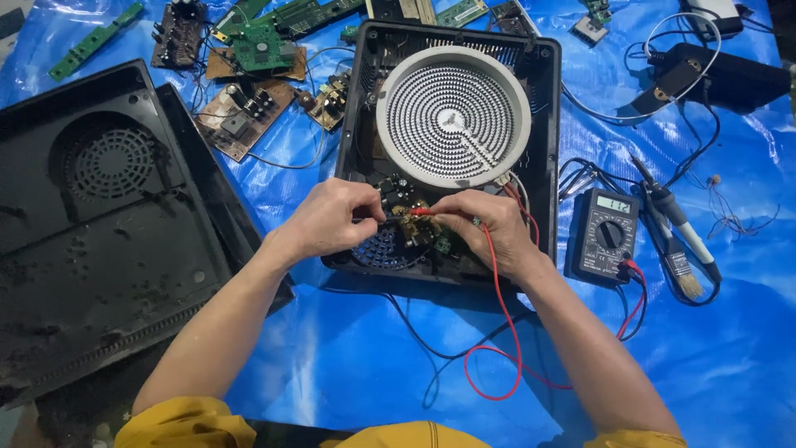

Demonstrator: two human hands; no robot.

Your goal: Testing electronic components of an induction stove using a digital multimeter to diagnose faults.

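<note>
1. the step in hand looks like a meter check: both hands work at the near edge of the opened black cooker housing (543,124), over the small circuit board (414,226) that sits just below the round white heating coil (453,116).
2. the right hand (489,228) is pinched shut on the red probe (421,211), its tip pressed onto the board; the red lead (502,307) runs from it down over the blue tarp (348,357) and loops back right to the multimeter (607,236).
3. the left hand (332,220) is closed on what seems to be the black probe (373,219), meeting the board from the left; the tip is too small to place exactly.
4. the meter lies just right of the housing, screen lit, dial turned; a soldering iron (676,220) and a small brush (681,270) lie beside it.
5. on the left rests the removed black cover (99,224), vent grille up; loose boards (249,108) are scattered at the far side.
6. to my eye, the next move calls for steady tips on their contacts and a glance right at the screen, with neither probe sliding onto neighbouring parts.
</note>
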